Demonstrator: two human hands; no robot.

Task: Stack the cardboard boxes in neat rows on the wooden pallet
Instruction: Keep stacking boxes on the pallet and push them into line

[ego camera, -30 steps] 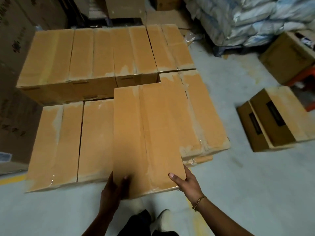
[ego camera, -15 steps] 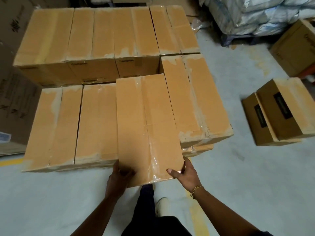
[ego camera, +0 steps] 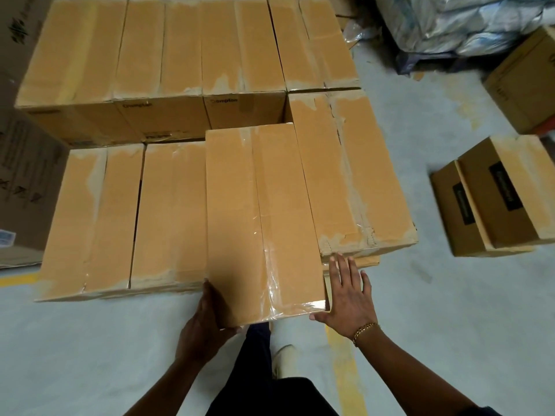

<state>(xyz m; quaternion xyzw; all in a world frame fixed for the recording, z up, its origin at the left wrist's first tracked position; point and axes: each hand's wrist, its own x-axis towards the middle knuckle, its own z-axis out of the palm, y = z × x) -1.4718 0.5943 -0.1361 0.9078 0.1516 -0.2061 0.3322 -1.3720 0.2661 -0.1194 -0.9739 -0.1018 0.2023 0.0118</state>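
Your left hand [ego camera: 207, 322] grips the near left corner of the cardboard box [ego camera: 261, 223] you are sliding into the front row, fingers curled under its end; your right hand [ego camera: 348, 292] is released, palm flat and fingers spread, resting beside the box's near right corner rather than holding it. That box lies in the slot between the front-row box on its left [ego camera: 171, 214] and the right-hand box [ego camera: 351, 175], its near end overhanging the row's front edge. Behind it stands the taller back stack [ego camera: 150, 52]. You cannot see the wooden pallet itself; the boxes hide it. Judging from this, the risk is a crooked push: with only one hand gripping, the box may twist and jam against its neighbours, or shove the right-hand box out of line. Its torn tape [ego camera: 360, 232] could also snag. Loose boxes [ego camera: 495, 199] sit well apart on the floor [ego camera: 420, 340]
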